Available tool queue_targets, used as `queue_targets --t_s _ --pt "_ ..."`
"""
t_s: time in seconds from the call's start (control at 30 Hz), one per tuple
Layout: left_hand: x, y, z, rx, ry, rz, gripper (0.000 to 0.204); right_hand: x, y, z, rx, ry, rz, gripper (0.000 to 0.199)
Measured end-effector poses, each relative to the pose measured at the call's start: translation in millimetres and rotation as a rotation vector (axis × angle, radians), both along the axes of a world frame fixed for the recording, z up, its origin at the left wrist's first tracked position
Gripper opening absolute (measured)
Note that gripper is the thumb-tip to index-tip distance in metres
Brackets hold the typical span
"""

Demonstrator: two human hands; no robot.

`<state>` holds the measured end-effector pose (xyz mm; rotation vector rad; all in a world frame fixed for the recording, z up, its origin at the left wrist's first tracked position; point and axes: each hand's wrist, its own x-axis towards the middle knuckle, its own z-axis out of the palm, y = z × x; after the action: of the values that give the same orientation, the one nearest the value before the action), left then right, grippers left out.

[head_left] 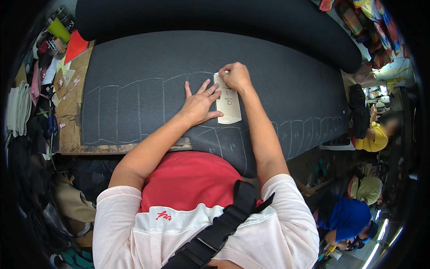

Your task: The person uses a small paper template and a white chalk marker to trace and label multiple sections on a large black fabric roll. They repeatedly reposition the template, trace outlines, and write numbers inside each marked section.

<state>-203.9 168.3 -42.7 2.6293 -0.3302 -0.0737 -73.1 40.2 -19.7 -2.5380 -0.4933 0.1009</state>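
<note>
Black fabric (pixel 282 89) covers the table, marked with rows of white outlines. A pale card pattern piece (pixel 230 107) with handwritten marks lies on it. My left hand (pixel 199 105) is spread open, its fingertips and thumb pressing the card's left edge. At the card's top edge, my right hand (pixel 234 77) is closed in a pinch over the corner. What the pinched fingers hold is mostly hidden and too small to name. Left of the card runs a row of outlined panels of similar shape. A fabric flap with more outlines hangs over the near edge by my body.
A thick black fabric roll (pixel 215 18) lies along the far side. On the left, the wooden table edge (pixel 71 130) holds a red sheet (pixel 76 46), scraps and a green bottle (pixel 57 28). Several people work at the right, one in a yellow shirt (pixel 372 138).
</note>
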Motion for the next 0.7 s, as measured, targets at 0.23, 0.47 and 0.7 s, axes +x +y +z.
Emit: queue_targets --t_s 0.23,0.47,0.7 --pt "-1 -1 0 -0.006 -0.008 0.014 0.073 12 -19 -8 -0.020 -0.213 -0.200 0.018" --pt "-1 -2 -1 0.004 -0.023 0.023 0.072 -79 -58 5 -0.254 -0.181 -0.010 0.016" --pt "-2 -2 -2 0.005 -0.034 0.021 0.072 -137 -63 22 0.091 0.307 0.039 0.016"
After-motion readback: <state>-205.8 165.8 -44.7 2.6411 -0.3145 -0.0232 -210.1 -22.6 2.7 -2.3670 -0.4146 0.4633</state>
